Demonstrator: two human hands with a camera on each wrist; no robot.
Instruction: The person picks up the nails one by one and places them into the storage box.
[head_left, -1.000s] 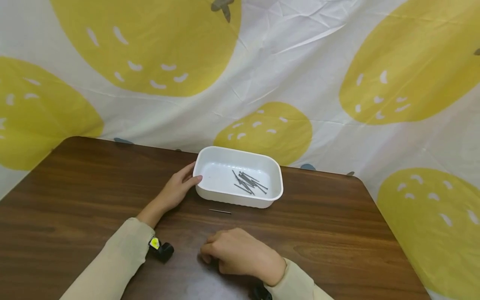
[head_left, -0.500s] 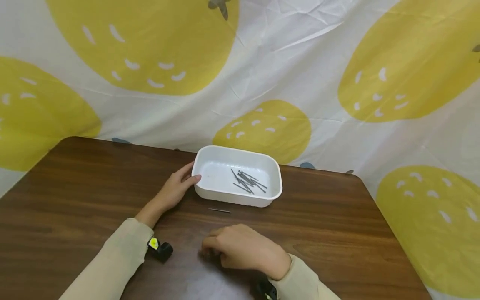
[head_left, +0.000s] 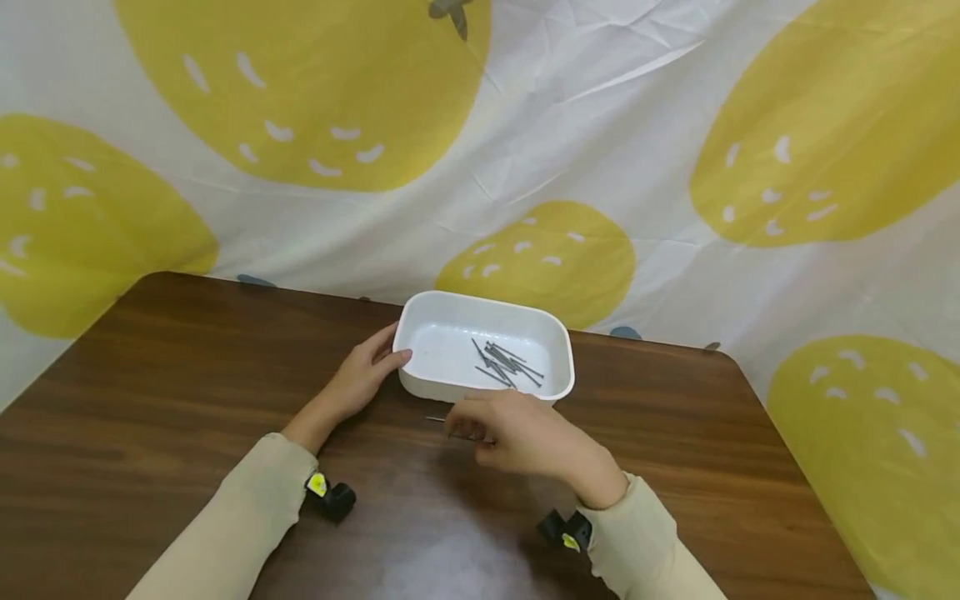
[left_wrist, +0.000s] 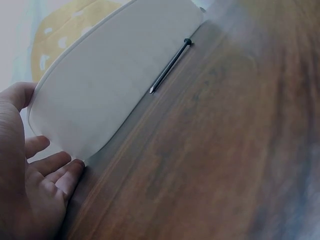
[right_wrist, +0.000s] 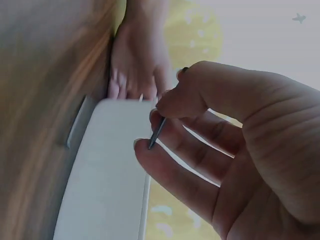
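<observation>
My left hand (head_left: 356,379) holds the left end of a white plastic container (head_left: 416,387), the thumb over its rim and the fingers on the outer wall. Inside, several grey nails (head_left: 504,367) lie in a loose pile toward the right. My right hand (head_left: 525,433) is raised just in front of the container's near wall. In the right wrist view it pinches one nail (right_wrist: 158,132) by thumb and fingertips, part of the nail hidden by them. Another nail (left_wrist: 170,67) lies on the table along the container's near side, partly covered by the right hand in the head view.
The container stands near the back edge of a brown wooden table (head_left: 187,375). Behind it hangs a white curtain (head_left: 592,167) with yellow fruit shapes. A small black camera (head_left: 330,498) sits at each wrist.
My right hand has lifted from the tabletop and moved forward to the container's near wall. The left hand stays on the container's end; the view has shifted slightly.
</observation>
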